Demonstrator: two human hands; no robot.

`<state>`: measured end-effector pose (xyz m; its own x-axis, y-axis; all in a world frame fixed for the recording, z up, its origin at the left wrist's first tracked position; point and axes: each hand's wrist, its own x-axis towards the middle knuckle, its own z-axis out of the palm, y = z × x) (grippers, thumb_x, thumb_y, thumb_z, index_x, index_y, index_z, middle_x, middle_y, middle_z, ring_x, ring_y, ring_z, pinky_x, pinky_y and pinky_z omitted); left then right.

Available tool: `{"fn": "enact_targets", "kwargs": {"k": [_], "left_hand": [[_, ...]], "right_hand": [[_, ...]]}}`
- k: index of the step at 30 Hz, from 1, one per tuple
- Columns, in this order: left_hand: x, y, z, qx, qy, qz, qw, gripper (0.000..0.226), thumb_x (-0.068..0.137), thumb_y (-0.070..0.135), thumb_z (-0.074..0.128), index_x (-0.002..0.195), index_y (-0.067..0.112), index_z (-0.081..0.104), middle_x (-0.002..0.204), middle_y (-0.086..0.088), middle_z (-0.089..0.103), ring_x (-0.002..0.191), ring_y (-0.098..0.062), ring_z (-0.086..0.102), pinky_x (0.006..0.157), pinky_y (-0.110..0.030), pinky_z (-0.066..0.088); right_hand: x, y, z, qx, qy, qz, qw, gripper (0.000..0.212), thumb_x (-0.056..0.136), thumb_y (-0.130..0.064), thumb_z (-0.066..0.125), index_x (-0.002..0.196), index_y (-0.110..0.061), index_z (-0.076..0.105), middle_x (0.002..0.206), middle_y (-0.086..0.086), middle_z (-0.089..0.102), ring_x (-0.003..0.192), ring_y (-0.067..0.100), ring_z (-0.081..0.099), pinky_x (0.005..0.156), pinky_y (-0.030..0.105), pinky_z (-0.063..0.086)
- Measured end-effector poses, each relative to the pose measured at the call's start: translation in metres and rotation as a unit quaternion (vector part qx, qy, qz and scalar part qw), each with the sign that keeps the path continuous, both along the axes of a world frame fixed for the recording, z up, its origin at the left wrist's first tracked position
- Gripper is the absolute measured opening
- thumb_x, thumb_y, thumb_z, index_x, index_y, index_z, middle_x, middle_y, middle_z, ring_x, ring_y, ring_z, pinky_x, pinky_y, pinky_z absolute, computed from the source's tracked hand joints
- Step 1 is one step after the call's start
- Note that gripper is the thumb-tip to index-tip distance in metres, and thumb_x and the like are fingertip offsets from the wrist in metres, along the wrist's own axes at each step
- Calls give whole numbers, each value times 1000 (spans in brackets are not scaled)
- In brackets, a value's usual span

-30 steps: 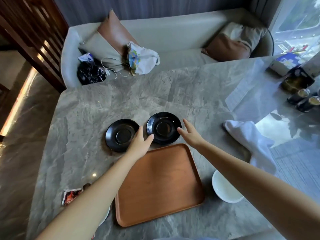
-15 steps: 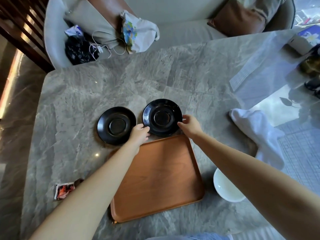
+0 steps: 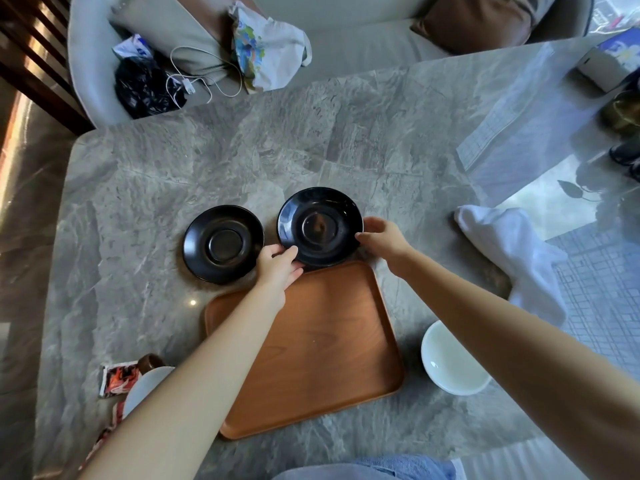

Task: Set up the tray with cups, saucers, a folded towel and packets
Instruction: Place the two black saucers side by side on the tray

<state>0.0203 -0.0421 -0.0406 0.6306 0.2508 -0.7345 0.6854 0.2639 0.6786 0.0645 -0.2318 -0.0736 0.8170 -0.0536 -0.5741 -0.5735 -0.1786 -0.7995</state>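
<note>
Already gripped from both sides: right-hand saucer, black, tilted a little, near edge overlapping the far rim of the wooden tray. Left hand pinching the saucer's near-left rim, thumb on top, fingers curled under. Right hand clamped on the right rim, fingers wrapped round the edge. Second black saucer flat on the marble table, just beside the first on the left, untouched, close to the left hand's knuckles. Tray bare, lying near the table's front edge, partly covered by the left forearm.

Around the tray: white cup on the table just beside the tray's right edge, half hidden under the right forearm. Crumpled white towel, unfolded, further right, well apart from the saucers. Red and white packets at the near left, touching what looks like another white cup, mostly hidden by the left arm. Beyond the table, a grey sofa with brown cushions, a printed cloth bag, a black bag and a white cable. Dark items at the far right edge, too cropped to tell.
</note>
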Motion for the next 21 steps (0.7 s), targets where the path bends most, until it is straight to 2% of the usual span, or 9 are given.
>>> {"fn": "enact_targets", "kwargs": {"k": [3, 7, 9, 11, 14, 18, 21], "left_hand": [[-16, -1, 0, -30, 2, 11, 999, 32, 90, 22, 60, 117, 12, 46, 121, -8, 57, 92, -21, 65, 70, -27, 54], [-44, 0, -3, -81, 5, -17, 997, 63, 88, 24, 61, 143, 19, 30, 137, -5, 50, 102, -25, 66, 69, -28, 54], [-59, 3, -2, -85, 1, -58, 995, 53, 89, 23, 60, 137, 18, 38, 129, -1, 57, 99, -24, 68, 69, -28, 54], [-74, 5, -2, -77, -6, -109, 991, 28, 92, 21, 55, 119, 26, 52, 117, 3, 64, 95, -23, 70, 72, -29, 54], [-92, 8, -1, -58, -16, -174, 983, 24, 95, 16, 49, 106, 37, 54, 111, 4, 68, 91, -20, 72, 75, -29, 53], [-108, 6, -5, -6, -5, -226, 974, 26, 96, 12, 46, 118, 25, 49, 113, -4, 68, 86, -17, 73, 77, -29, 53], [-119, -2, -10, 11, 14, -244, 970, 26, 97, 12, 43, 121, 19, 43, 113, -6, 66, 81, -15, 74, 73, -27, 54]], "right_hand": [[-3, -11, 8, 53, 21, 7, 998, 27, 88, 8, 51, 113, -1, 56, 99, 6, 58, 92, 19, 59, 82, 32, 55], [-13, -25, 20, 73, 25, 91, 993, 24, 89, 9, 47, 103, -9, 56, 89, 4, 60, 80, 13, 62, 64, 22, 56], [-18, -28, 23, 60, 26, 131, 989, 28, 88, 11, 46, 98, -12, 57, 89, 4, 61, 79, 12, 62, 66, 22, 55], [-23, -29, 23, 32, 22, 170, 985, 33, 84, 14, 44, 102, -10, 59, 92, 5, 61, 80, 13, 62, 69, 24, 55], [-32, -29, 26, -25, 19, 236, 971, 39, 82, 13, 45, 114, -4, 59, 98, 7, 62, 87, 16, 63, 72, 26, 55], [-42, -23, 28, -100, -2, 262, 960, 41, 79, 13, 46, 113, -5, 62, 97, 1, 60, 85, 18, 61, 65, 22, 54], [-47, -17, 24, -224, -74, 320, 918, 38, 77, 8, 50, 109, -3, 66, 89, 3, 63, 95, 25, 58, 74, 25, 44]]}}
